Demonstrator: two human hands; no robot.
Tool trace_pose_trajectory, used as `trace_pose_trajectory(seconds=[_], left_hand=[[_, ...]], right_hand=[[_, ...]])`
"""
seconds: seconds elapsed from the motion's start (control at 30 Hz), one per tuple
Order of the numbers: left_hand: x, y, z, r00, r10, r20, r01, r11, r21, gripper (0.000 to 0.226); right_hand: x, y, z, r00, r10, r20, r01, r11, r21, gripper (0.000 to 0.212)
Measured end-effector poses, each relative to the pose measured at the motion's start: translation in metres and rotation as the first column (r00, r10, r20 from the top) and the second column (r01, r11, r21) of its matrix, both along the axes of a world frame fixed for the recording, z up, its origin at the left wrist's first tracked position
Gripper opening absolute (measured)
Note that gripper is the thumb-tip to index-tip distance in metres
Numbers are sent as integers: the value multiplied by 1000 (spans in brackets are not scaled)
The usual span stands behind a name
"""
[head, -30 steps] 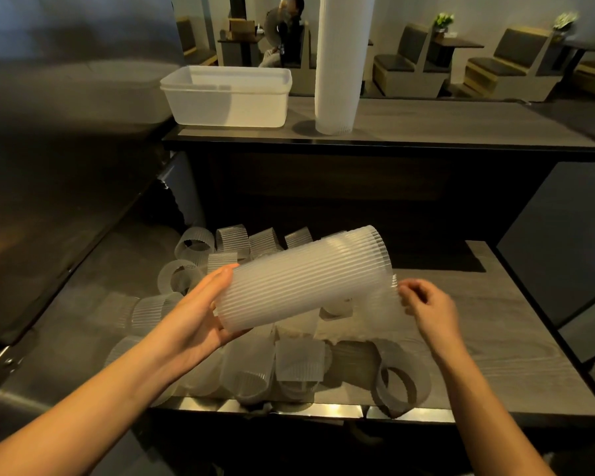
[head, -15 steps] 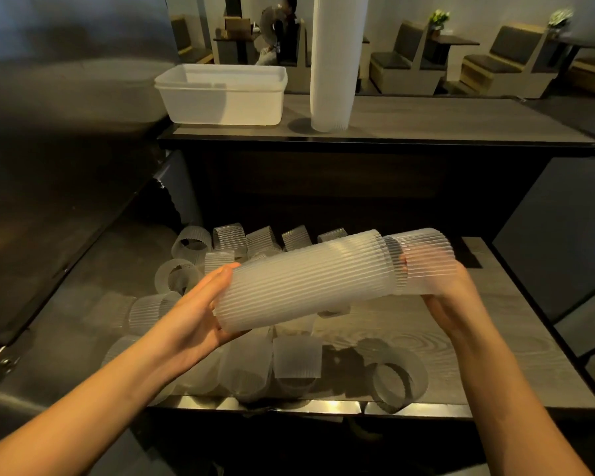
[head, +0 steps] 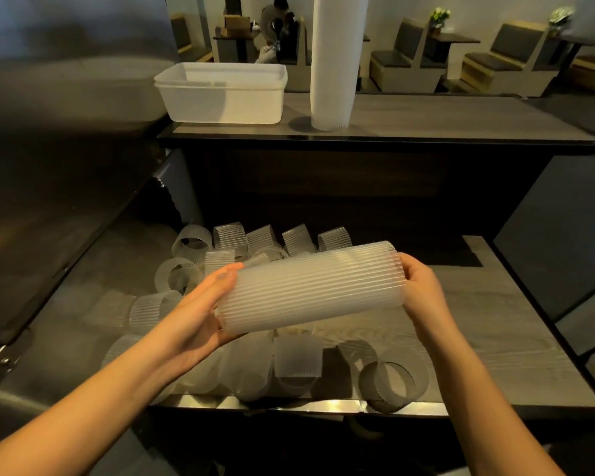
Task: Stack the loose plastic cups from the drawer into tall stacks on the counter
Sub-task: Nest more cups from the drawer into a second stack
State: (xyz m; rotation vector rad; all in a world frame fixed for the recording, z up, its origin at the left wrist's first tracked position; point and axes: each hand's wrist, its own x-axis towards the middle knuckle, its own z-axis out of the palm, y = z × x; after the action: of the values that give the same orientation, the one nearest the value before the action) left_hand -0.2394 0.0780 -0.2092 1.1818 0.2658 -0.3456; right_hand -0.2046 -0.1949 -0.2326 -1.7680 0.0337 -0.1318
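A long stack of ribbed, translucent plastic cups (head: 310, 290) is lying nearly level in the air above the open drawer, its right end tilting slightly upward, held between both hands. The left hand (head: 200, 314) is cradling the stack's left end, its fingers reaching fairly straight along the far side while the thumb is tucking underneath, so the end is sitting in the palm. The right hand (head: 423, 290) is capping the opposite end, its fingers curling over the rim and pressing against it.

Beneath the stack, loose ribbed plastic cups (head: 298, 364) are lying scattered on their sides over the wood-grain floor of the drawer (head: 495, 338), some in a row at the back and others along the metal front edge.

Beyond the drawer, on the dark grey counter (head: 461, 115), a tall white stack of cups (head: 334, 63) is standing upright, reaching out of view. Just left of it, a white rectangular plastic tub (head: 224, 97) is sitting on the counter.
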Motion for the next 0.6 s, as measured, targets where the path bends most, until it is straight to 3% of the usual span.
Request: trace_pose_trajectory(seconds=[0.2,0.27,0.4,0.5,0.6], left_hand=[[0,3,-3,1000,4,-15,-4,1000,-5,41],[0,3,-2,1000,6,-13,-6,1000,-11,40],[1,3,-2,1000,-8,1,8,1000,-21,44],[1,2,-2,1000,-3,-6,3,1000,-14,43],[0,1,-2,1000,-8,-8,8,1000,-13,42]], right_hand=[[-4,-6,-7,1000,-5,28,9,989,-145,12],[-5,-18,-15,1000,20,-13,-23,958,-284,12],[-8,-45,-36,936,90,-341,-298,720,-627,32],[-9,-55,-51,871,61,-488,-416,619,-666,37],[-7,-57,-64,839,37,-543,-452,602,-658,36]])
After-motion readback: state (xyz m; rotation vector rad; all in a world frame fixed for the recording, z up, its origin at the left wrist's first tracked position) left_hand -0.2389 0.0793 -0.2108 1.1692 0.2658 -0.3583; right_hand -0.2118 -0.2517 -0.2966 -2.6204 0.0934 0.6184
